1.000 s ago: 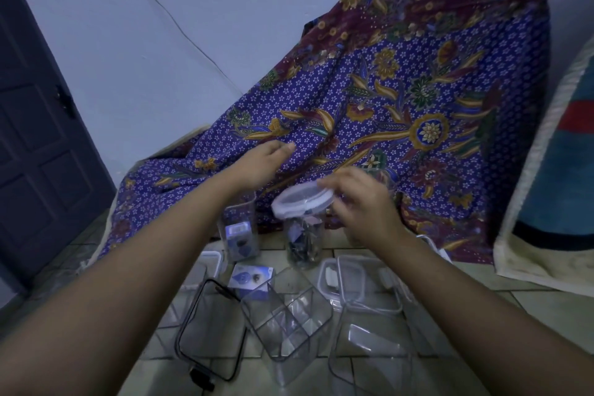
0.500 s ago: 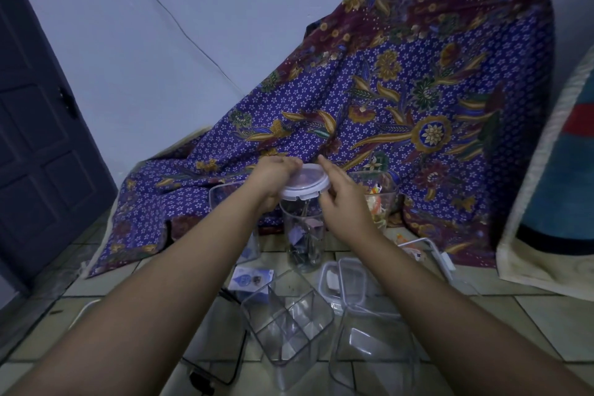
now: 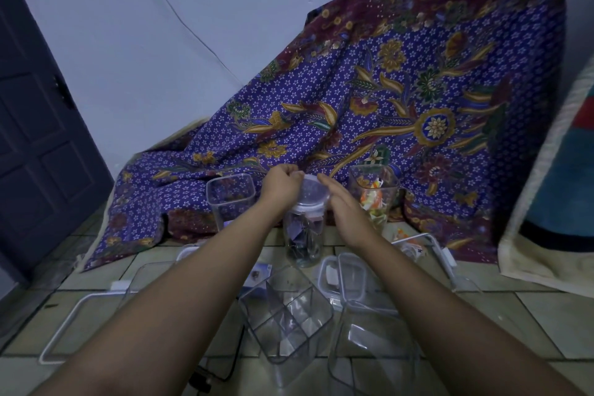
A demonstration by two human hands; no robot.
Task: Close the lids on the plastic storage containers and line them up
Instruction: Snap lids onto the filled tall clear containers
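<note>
Both my hands are on the round lid (image 3: 313,192) that sits on top of the tall clear jar (image 3: 303,235), which stands upright on the tiled floor (image 3: 514,309) straight ahead of me. My left hand (image 3: 281,185) curls over the lid's left and far edge, fingers bent and gripping the rim. My right hand (image 3: 342,206) lies against the lid's right edge with the fingers stretched out fairly flat, pressing on the side rather than wrapped around it. The jar has dark and pale bits inside.

Just left of the jar, beyond my left forearm, stands an open square container (image 3: 229,202) with no lid. To the right of my right hand stands another open container (image 3: 374,196) with orange and pale scraps in it. Both are set against the patterned blue cloth (image 3: 401,90) draped behind them.

Nearer to me, between my forearms, a clear divided container (image 3: 286,318) lies tilted on the floor, with a bigger clear tub (image 3: 369,337) just to its right. A small lid (image 3: 331,276) lies flat behind that tub, and a large frame-like lid (image 3: 83,318) lies on the floor under my left forearm
</note>
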